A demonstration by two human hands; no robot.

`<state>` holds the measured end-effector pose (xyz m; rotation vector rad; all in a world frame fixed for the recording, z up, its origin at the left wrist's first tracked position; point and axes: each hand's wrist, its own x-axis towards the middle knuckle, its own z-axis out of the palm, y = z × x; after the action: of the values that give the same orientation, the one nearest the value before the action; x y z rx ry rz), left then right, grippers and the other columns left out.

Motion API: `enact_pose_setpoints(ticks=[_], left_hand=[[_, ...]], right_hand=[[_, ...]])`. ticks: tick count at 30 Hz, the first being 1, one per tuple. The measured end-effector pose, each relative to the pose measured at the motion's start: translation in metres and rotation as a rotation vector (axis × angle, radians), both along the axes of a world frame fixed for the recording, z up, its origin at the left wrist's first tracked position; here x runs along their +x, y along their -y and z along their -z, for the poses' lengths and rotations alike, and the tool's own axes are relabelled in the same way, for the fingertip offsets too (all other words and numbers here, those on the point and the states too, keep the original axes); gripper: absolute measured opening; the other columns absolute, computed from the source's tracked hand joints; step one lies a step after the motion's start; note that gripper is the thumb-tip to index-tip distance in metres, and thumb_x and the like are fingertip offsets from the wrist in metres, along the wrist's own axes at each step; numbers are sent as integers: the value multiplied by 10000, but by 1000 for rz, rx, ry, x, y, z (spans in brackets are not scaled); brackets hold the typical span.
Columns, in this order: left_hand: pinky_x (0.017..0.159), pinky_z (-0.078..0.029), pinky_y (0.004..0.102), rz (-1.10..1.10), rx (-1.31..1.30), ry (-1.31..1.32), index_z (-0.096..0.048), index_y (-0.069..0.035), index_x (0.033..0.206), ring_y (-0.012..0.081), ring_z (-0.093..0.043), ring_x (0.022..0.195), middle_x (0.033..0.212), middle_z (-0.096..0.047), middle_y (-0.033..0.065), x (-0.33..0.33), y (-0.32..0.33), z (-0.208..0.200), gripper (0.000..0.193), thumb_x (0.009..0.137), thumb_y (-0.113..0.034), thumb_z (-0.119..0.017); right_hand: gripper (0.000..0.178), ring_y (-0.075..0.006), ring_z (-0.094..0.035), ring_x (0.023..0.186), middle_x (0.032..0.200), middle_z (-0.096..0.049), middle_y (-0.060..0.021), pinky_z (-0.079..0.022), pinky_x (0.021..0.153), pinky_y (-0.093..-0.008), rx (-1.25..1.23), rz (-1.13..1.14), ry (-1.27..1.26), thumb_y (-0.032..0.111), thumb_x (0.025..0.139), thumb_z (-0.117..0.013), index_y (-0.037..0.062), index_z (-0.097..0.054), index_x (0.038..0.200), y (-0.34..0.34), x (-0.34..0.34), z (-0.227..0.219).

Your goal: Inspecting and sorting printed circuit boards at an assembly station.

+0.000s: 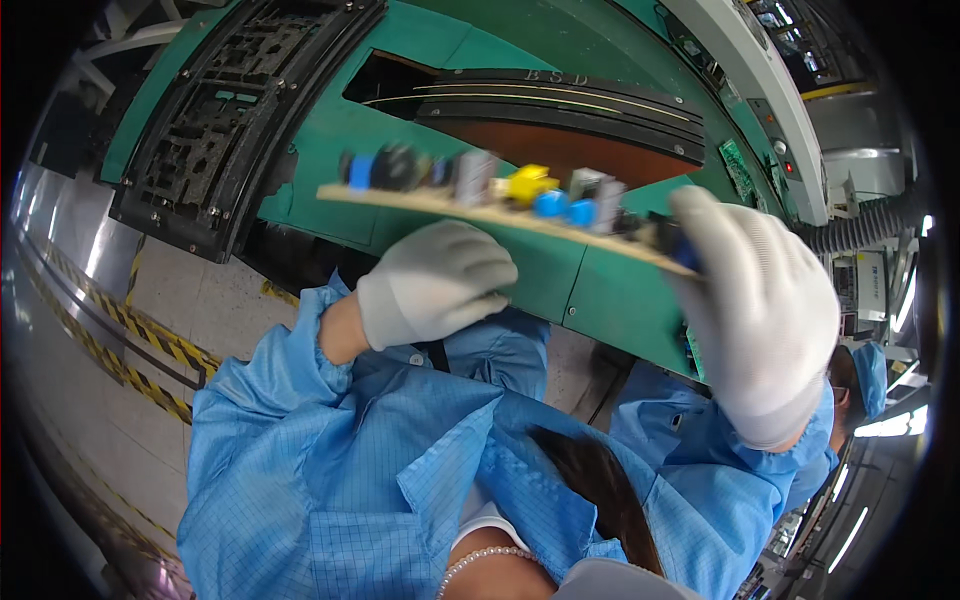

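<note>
A circuit board (445,202) with a tan edge is held up above the green bench, seen nearly edge-on and sloping down to the right. Blue, yellow, grey and black components stand along its upper side, somewhat blurred. My right hand (755,300), in a white glove, grips the board's right end between thumb and fingers. Below the board's left half is my left hand (440,280), also white-gloved. Its fingers curl in towards the thumb, with nothing visible between them, and it appears apart from the board.
A black slotted fixture frame (225,125) lies at the left on the green bench (530,265). Behind the board is a black rail plate (560,100). Green circuit boards (738,170) sit at the right, beside a white machine edge (785,110). Another person's blue cap (868,378) shows there.
</note>
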<state>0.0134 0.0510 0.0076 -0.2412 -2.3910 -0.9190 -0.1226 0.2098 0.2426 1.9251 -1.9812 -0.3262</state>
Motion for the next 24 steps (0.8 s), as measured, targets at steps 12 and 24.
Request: enact_pose_setpoints(ticks=[12,24], left_hand=[[910,-545,333,250,1073,74,-553,-22,1328,202,-651,1043,1178,-657,108,-31,16,-54,651,756,-132,-846],[815,-557,309,-172,564,-434,-662,30,1149,203,-687,908,1022,-716,122,-39,10,-123,341,819,-13,-739]], right_hand=[[385,-327,-668,937,1028,-672,-175,-512,842,-345,69,250,648,120,800,-727,-7,-629,1150,-51,-63,15],[376,-230,-671,901,994,-700,-141,-509,818,-320,-336,541,525,260,922,-665,-27,-623,1160,-70,-155,29]])
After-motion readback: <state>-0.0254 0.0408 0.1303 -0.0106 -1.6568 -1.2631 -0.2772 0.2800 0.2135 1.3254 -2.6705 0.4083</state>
